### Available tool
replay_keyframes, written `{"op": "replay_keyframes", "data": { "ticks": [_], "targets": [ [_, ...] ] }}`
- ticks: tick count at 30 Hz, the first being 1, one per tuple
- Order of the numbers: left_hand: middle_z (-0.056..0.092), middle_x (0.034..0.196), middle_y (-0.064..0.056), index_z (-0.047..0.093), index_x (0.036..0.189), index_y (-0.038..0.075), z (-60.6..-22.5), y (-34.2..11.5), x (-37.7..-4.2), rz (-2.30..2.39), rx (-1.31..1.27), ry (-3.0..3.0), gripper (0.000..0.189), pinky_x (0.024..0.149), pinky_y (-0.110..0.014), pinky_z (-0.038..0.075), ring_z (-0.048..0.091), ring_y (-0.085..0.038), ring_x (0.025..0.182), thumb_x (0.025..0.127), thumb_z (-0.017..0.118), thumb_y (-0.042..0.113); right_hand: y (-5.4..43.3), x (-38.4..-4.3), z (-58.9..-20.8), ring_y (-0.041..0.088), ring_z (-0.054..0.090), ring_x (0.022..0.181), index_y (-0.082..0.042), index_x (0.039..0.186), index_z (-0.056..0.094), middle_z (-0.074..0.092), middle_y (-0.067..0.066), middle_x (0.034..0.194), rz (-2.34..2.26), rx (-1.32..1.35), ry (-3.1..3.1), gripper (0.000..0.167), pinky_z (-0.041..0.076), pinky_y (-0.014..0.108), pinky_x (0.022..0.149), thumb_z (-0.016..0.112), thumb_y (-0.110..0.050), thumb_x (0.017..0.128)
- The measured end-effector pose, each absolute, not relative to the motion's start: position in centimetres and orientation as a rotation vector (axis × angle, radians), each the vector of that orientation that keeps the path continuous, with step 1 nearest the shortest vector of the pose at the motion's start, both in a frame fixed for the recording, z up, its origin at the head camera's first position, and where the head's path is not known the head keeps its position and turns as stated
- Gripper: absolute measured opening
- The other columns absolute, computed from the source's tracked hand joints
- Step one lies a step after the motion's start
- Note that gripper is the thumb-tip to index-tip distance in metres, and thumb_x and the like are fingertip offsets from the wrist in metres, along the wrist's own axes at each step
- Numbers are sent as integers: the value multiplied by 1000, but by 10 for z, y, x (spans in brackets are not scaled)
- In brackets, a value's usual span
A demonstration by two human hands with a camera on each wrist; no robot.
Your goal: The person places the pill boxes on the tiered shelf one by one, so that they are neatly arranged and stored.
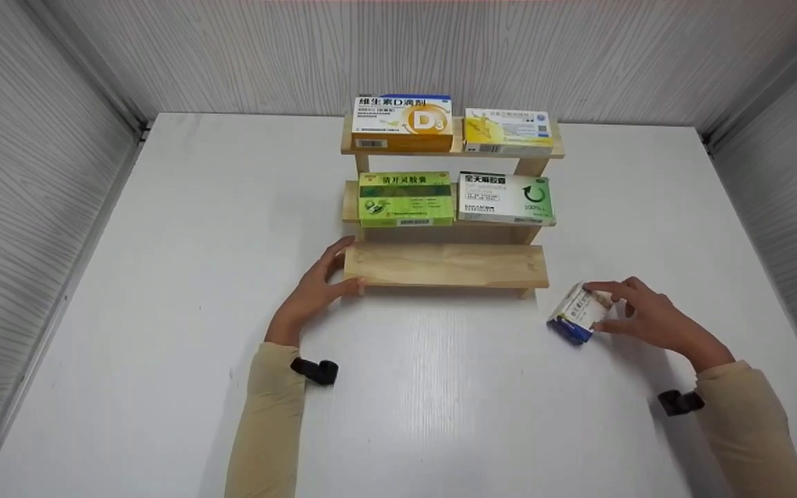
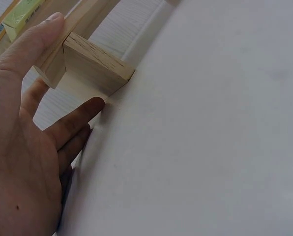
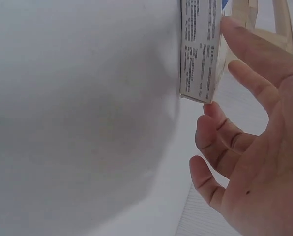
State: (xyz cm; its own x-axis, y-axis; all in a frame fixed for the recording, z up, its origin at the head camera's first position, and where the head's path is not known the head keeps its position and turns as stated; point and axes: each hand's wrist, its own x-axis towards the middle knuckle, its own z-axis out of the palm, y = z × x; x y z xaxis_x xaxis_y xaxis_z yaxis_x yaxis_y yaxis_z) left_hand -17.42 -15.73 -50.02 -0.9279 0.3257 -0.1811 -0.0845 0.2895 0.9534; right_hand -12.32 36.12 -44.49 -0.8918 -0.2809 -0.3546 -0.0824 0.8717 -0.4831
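Observation:
A three-tier wooden display rack [image 1: 447, 266] stands on the table. My left hand [image 1: 315, 289] holds the left end of its lowest shelf, thumb at the front edge and index finger at the back. In the left wrist view, the thumb lies on the shelf's [image 2: 95, 61] edge, with other fingers extended below. Right of the rack, my right hand [image 1: 658, 321] pinches a small white-and-blue medicine box [image 1: 582, 310] between thumb and fingers. The box is turned at an angle. Its printed side [image 3: 198, 49] faces the right wrist camera; I cannot tell whether it touches the table.
On the top tier sit an orange-and-white vitamin D box [image 1: 402, 124] and a yellow-and-white box [image 1: 508, 130]. The middle tier carries a green box [image 1: 405, 199] and a white-and-green box [image 1: 506, 198]. Grey wood-grain walls [image 1: 246, 55] bound the white table [image 1: 426, 415].

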Motion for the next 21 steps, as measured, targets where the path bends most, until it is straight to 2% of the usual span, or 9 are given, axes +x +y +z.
{"op": "replay_keyframes", "data": {
  "ticks": [4, 14, 21],
  "targets": [
    [36, 152, -15, 25, 151, 36, -500, -158, -174, 1674, 214, 2227, 82, 116, -52, 22, 28, -29, 145, 85, 73, 33, 366, -122, -446, 22, 44, 85, -22, 146, 42, 49, 11, 106, -651, -310, 2593, 69, 38, 30, 65, 72, -37, 86],
    [36, 152, -14, 26, 151, 36, -499, -157, -173, 1664, 194, 2230, 80, 116, -52, 21, 28, -28, 145, 86, 73, 32, 365, -126, -447, 23, 52, 89, -20, 138, 43, 55, 15, 112, -694, -265, 2555, 60, 42, 32, 68, 72, -23, 86],
    [30, 156, -14, 22, 152, 38, -500, -157, -174, 1654, 175, 2215, 80, 116, -54, 19, 23, -29, 147, 89, 70, 27, 363, -128, -450, 23, 54, 91, -18, 147, 35, 54, 17, 115, -674, -265, 2532, 70, 43, 32, 71, 70, -18, 87]
  ]
}}
